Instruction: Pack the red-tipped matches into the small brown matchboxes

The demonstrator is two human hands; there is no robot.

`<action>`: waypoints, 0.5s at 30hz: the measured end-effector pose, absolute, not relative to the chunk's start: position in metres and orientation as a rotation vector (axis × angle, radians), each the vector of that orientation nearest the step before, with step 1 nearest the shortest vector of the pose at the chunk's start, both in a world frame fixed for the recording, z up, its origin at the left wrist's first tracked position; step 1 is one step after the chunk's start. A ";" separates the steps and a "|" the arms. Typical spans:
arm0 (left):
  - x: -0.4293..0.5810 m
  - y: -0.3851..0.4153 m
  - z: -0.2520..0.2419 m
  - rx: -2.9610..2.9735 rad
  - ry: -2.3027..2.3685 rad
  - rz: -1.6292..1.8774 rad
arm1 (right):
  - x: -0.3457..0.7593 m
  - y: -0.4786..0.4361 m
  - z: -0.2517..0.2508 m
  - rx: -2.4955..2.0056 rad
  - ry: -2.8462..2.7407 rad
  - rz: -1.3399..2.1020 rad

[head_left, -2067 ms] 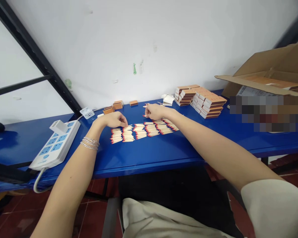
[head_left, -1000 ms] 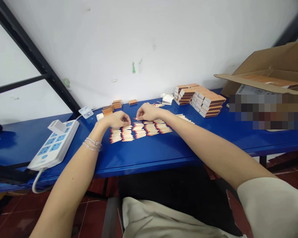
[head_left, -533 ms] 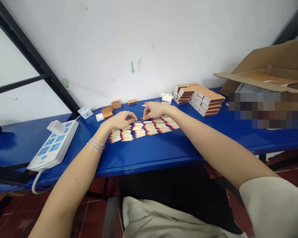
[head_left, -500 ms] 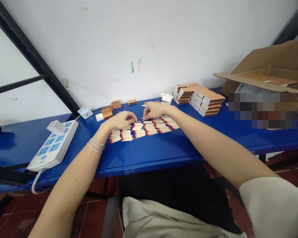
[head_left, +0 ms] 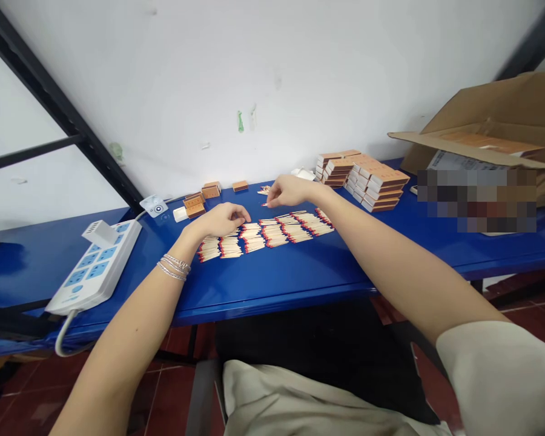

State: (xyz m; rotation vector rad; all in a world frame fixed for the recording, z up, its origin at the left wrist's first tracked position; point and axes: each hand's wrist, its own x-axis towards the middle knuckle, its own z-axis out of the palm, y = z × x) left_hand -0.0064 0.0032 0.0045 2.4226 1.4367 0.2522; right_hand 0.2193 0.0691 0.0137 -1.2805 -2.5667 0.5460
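Observation:
Rows of matches [head_left: 278, 233] with red heads lie side by side on the blue table [head_left: 272, 275]. My left hand [head_left: 223, 219] rests at the far edge of the left rows, its fingers loosely bent with no object visible in them. Above the table, behind the rows, my right hand [head_left: 290, 190] pinches a single match [head_left: 264, 204], its red head pointing left. A small loose pile of matches [head_left: 264, 190] lies just beyond the right fingertips, partly hidden by that hand.
Stacked matchboxes [head_left: 376, 175] stand at the back right, beside an open cardboard box [head_left: 472, 109]. Several matchboxes [head_left: 195, 206] sit at the back left. A white power strip [head_left: 102, 266] lies on the left. Crumpled white paper [head_left: 303, 174] is near the wall.
My right hand has lifted away from the rows and moved back toward the loose pile, with a match in its fingers. My left hand has hardly moved.

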 end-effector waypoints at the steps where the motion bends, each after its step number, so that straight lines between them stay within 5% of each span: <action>1: -0.006 0.003 0.004 2.424 1.442 0.256 | 0.223 0.071 0.014 -1.314 -2.569 0.512; 15: -0.005 0.003 0.006 2.418 1.478 0.242 | 0.235 0.077 0.018 -1.445 -2.703 0.535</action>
